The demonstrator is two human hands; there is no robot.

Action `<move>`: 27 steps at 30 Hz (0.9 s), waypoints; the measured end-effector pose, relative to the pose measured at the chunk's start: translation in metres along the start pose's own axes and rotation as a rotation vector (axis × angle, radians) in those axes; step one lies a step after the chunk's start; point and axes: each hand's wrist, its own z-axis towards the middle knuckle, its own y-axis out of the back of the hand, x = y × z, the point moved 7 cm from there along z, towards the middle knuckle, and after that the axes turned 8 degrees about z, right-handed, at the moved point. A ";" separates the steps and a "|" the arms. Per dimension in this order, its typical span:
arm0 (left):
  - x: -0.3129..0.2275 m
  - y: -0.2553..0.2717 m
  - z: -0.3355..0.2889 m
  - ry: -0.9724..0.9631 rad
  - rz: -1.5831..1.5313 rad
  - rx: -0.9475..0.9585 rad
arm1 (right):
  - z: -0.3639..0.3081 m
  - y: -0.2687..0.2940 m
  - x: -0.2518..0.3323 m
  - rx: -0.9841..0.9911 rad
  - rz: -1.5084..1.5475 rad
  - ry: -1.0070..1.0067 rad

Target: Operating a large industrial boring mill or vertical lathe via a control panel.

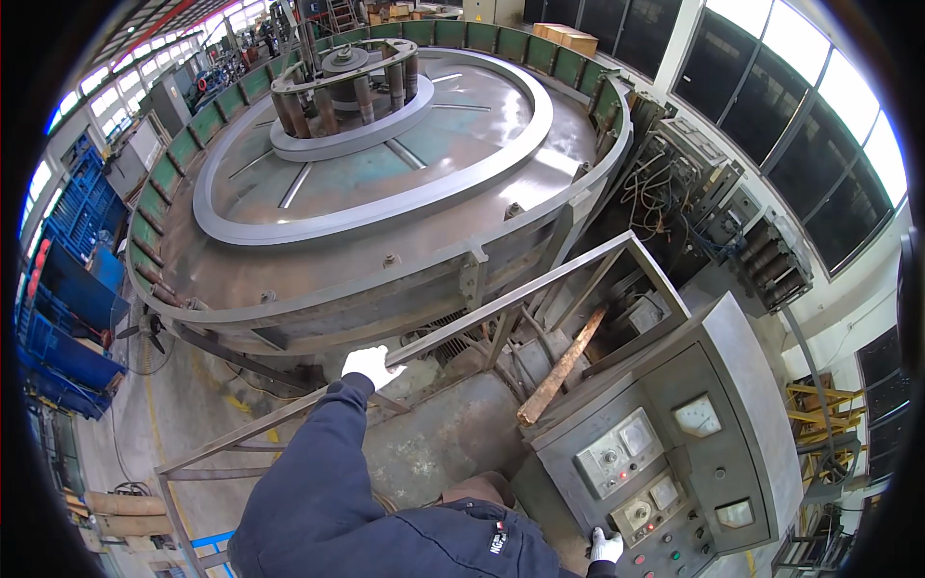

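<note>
My left hand [371, 367], in a white glove, is closed round the top bar of a grey metal railing [462, 321], with the arm stretched forward in a dark blue sleeve. At the lower right, my right hand [606, 545], gloved in white too, rests on the left edge of a grey sloping control panel [594, 427]. Its fingers are partly spread beside the lower knob plate [644, 512] and a row of coloured push buttons [658, 559]. Part of that hand is too small to make out. Lit red lamps and dial gauges show on the panel.
Beyond the railing lies a huge round machine table [462, 207] with a grey ring on it and a green wall round it. A wooden plank [564, 371] leans beside the panel. Cables [655, 193] hang at the right; blue metal racks [67, 308] stand far left.
</note>
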 end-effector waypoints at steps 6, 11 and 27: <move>0.004 -0.003 -0.002 0.007 0.007 -0.018 | -0.017 0.001 0.026 0.004 -0.018 -0.018; 0.001 -0.004 0.002 -0.006 -0.003 -0.017 | -0.014 0.001 0.019 -0.001 0.014 -0.017; 0.003 0.001 -0.004 0.014 0.003 0.010 | 0.000 -0.001 -0.003 0.019 0.006 -0.022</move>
